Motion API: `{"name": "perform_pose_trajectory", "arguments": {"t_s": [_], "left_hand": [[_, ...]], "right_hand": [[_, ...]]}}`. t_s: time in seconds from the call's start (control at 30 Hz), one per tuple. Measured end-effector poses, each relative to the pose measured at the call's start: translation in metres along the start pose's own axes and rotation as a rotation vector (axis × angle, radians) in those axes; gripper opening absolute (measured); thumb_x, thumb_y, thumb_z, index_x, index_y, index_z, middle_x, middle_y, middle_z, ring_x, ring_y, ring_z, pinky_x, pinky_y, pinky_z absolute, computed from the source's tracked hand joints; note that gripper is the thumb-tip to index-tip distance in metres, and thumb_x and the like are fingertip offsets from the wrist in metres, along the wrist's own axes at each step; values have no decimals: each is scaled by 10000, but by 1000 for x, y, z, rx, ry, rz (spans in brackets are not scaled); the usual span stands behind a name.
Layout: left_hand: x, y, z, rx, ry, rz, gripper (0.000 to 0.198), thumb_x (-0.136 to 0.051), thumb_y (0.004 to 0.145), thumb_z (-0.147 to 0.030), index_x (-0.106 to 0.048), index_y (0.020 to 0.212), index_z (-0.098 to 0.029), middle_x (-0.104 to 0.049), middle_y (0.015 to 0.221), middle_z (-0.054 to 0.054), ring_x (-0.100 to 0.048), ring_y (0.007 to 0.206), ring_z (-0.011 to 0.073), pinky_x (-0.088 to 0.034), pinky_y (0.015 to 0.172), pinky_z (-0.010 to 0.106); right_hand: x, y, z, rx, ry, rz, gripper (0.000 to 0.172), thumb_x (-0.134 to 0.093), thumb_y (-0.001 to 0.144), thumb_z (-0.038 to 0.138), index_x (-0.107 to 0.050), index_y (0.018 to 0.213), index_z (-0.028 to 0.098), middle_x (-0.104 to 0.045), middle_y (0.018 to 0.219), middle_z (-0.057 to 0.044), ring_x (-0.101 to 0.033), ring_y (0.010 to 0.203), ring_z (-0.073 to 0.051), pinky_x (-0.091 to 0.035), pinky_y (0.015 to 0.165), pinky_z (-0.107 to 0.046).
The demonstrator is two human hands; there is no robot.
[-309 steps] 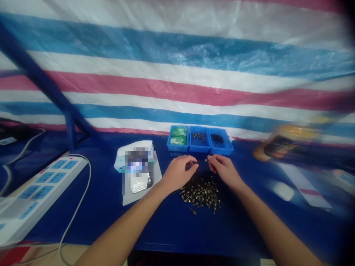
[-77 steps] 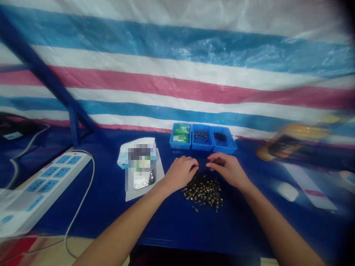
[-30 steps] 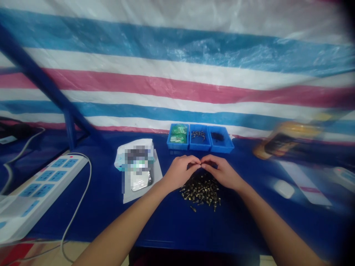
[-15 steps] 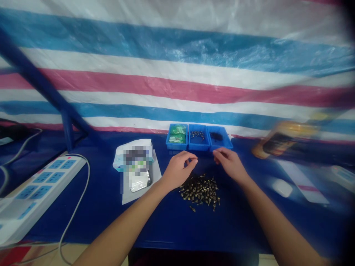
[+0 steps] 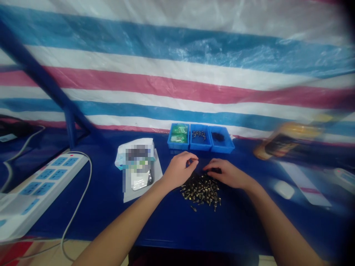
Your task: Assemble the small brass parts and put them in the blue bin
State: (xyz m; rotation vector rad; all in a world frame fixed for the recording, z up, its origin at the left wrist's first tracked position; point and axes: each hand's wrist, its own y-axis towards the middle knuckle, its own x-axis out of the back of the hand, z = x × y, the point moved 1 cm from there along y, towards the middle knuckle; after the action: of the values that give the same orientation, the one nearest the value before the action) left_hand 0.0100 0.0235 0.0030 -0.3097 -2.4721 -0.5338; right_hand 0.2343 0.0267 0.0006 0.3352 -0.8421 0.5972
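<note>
On the blue table lies a loose pile of small brass-coloured metal parts [image 5: 202,192], shaped like short screws or fittings. My left hand [image 5: 180,169] hovers at the pile's upper left, its thumb and fingertips brought together. Whatever sits in that pinch is too small to make out. At the pile's upper right edge is my right hand [image 5: 229,173], with thumb and index finger curled close together near the parts. I cannot make out what is between them. Just beyond both hands stand three blue trays: one with green packets [image 5: 179,133], one with small metal pieces [image 5: 198,135], one with small black pieces [image 5: 218,136].
Left of my hands, a phone [image 5: 142,181] and a soft white-blue pack [image 5: 120,157] lie on a white sheet. A power strip [image 5: 47,184] with a cable runs along the left. To the right are a blurred bottle [image 5: 280,142] and a white mouse-shaped object [image 5: 283,189].
My right hand has moved left and toward me, from near the trays to the pile's upper edge. My left hand has stayed nearly still, while the view has shifted slightly.
</note>
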Motion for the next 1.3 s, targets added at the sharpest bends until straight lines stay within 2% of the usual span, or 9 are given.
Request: {"name": "perform_pose_trajectory", "arguments": {"t_s": [0.1, 0.3, 0.47, 0.67, 0.77, 1.0, 1.3], "left_hand": [[-1, 0, 1, -4, 6, 6, 156, -546, 911, -261, -685, 974, -229, -668, 957, 5, -605, 814, 138, -461, 743, 278], [-2, -1, 1, -16, 13, 10, 151, -547, 908, -251, -683, 970, -226, -669, 939, 5, -604, 814, 141, -464, 761, 281], [0, -1, -2, -37, 5, 24, 145, -566, 904, -267, -675, 991, -230, -669, 940, -1, -599, 808, 135, -453, 749, 273], [1, -3, -8, -69, 64, 84, 204, -518, 938, -327, -668, 865, -209, -640, 804, 1, -571, 748, 144, -422, 695, 280], [1, -3, -8, -81, 81, 112, 246, -495, 950, -359, -662, 855, -205, -632, 809, 10, -566, 761, 152, -419, 706, 289], [1, -3, -9, -102, 21, 146, 251, -482, 959, -327, -634, 820, -184, -622, 805, 6, -564, 744, 136, -412, 689, 272], [2, -3, -12, -90, -24, 127, 220, -491, 951, -303, -659, 875, -183, -637, 811, 4, -569, 728, 128, -402, 659, 257]], "right_hand": [[-3, 1, 3, 19, -69, 36, 218, -591, 895, 243, -726, 1062, 283, -657, 1001, -36, -622, 890, -179, -469, 789, -302], [-7, 3, 5, -13, -96, -15, 140, -595, 881, 227, -701, 970, 248, -656, 979, -28, -613, 903, -184, -457, 755, -292], [-3, 3, 12, -70, 26, -102, 122, -592, 859, 219, -678, 946, 220, -681, 884, -5, -611, 748, -153, -463, 686, -280], [-2, 4, 17, -79, 202, -293, 124, -655, 819, 241, -704, 931, 220, -718, 919, -11, -646, 846, -177, -490, 787, -306], [-5, 6, 21, -40, 255, -358, 133, -665, 835, 291, -712, 943, 228, -719, 937, -25, -652, 869, -191, -497, 805, -326], [-9, 8, 28, 37, 320, -356, 153, -639, 877, 337, -732, 951, 241, -711, 957, -49, -656, 880, -199, -518, 810, -345], [-8, 8, 32, 29, 325, -370, 153, -649, 878, 336, -725, 979, 250, -714, 964, -36, -654, 891, -196, -503, 826, -334]]}}
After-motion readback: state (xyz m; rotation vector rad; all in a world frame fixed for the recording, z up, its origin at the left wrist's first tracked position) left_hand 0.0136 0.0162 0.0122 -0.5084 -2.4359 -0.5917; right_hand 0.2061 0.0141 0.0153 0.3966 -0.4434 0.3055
